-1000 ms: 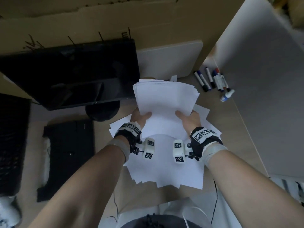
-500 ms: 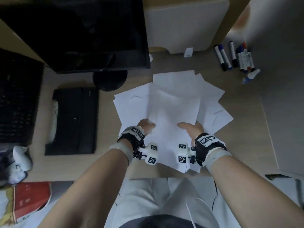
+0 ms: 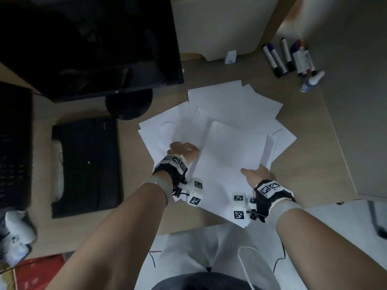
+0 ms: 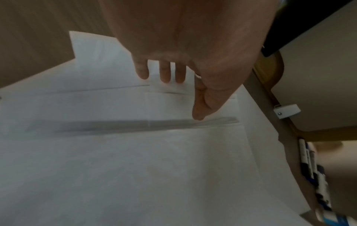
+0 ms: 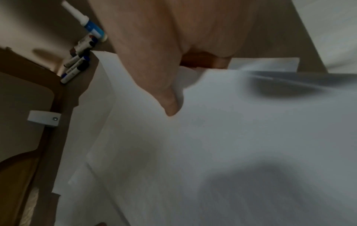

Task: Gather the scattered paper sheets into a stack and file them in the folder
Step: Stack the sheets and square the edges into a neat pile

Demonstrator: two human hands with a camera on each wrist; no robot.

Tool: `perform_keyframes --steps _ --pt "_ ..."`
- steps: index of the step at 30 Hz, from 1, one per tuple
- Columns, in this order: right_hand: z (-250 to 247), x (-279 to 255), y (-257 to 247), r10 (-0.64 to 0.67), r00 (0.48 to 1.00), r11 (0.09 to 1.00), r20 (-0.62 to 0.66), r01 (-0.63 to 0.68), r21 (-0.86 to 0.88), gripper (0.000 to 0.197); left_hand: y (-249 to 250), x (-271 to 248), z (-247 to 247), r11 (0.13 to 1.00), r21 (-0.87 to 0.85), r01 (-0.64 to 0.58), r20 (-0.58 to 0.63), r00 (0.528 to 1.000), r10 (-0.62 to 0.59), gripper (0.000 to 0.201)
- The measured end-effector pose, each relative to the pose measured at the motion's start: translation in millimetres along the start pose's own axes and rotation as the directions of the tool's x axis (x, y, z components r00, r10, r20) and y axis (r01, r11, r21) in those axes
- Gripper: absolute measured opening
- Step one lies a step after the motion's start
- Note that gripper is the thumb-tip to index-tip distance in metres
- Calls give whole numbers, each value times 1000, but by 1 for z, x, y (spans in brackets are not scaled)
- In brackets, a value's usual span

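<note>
The stack of paper that was lifted up toward the camera a second ago has been brought down onto the counter (image 3: 303, 176), and the view has tipped lower over it. The paper sheets (image 3: 232, 151) are now spread in a loose fan on the wood, corners pointing every way, with one neater bundle lying on top toward the near right.

The left hand (image 3: 182, 151) is seen at the fan's left side, fingers (image 4: 164, 73) stretched out straight and relaxed over the sheets, nothing gripped; the left wrist view shows the thumb reaching toward the edge of the upper bundle. The right hand (image 3: 254, 174) is clamped on the near right edge of that bundle: the thumb is laid on top, and the fingers are hidden beneath the paper.

A dark monitor (image 3: 88, 45) stands at the far left, with a black keyboard (image 3: 88, 166) beside the sheets. Markers (image 3: 291, 57) and a small blue-and-white bottle (image 3: 312, 81) lie at the far right, well apart from the paper. No folder can be picked out for certain.
</note>
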State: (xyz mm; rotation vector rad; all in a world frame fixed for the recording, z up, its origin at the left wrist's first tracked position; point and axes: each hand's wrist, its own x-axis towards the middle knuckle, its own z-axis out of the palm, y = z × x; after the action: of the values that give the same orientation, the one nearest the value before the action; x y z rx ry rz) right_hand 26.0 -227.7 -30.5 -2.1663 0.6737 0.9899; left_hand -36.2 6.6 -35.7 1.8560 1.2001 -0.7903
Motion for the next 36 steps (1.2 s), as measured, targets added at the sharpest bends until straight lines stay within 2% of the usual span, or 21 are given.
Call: perform_keyframes --steps 1,3,6,8,12,14,16,17,21,24,27,30,33,36 --pt "-1 -1 -1 -6 1000 1000 -10 6 -16 66 5 -1 -4 1000 -4 3 9 1000 -3 24" --pt "-3 -3 -3 -29 999 998 -15 28 -48 62 13 -2 -10 1000 -16 -9 19 1000 9 42" --pt "-3 -10 -14 -112 994 991 11 113 -69 37 11 4 -12 999 -27 -20 27 999 21 73" --pt "-4 -12 -24 -162 986 978 43 167 -128 35 12 7 -16 997 -71 -8 40 999 11 81" --pt "-14 -3 -38 -172 984 971 50 178 -157 25 16 19 -19 999 23 31 103 994 -33 84" --pt "-21 8 -41 -169 985 972 24 171 -163 20 19 23 -16 998 50 45 99 994 -49 75" --pt "-28 17 -47 -223 975 945 24 222 -239 15 21 26 -8 994 92 50 120 991 -60 61" --pt "-30 23 -51 -241 970 928 36 241 -285 12 23 27 -2 992 110 65 123 989 -79 62" --pt "-39 45 -56 -250 963 885 100 269 -380 15 15 58 30 986 -27 164 77 984 -162 94" --pt "-46 59 -58 -233 961 885 152 274 -376 17 32 27 28 952 -239 191 80 981 -177 110" --pt "-49 67 -58 -211 960 888 183 266 -375 18 46 -4 31 960 -198 196 99 979 -179 91" --pt "-46 75 -54 -207 957 904 203 266 -334 22 43 -10 46 973 -103 204 102 976 -194 87" --pt "-46 81 -60 -222 948 878 226 295 -377 8 36 -17 49 982 -101 160 -30 986 -164 54" --pt "-57 77 -74 -265 948 847 178 317 -427 14 21 -23 38 970 -176 167 -112 976 -188 38"
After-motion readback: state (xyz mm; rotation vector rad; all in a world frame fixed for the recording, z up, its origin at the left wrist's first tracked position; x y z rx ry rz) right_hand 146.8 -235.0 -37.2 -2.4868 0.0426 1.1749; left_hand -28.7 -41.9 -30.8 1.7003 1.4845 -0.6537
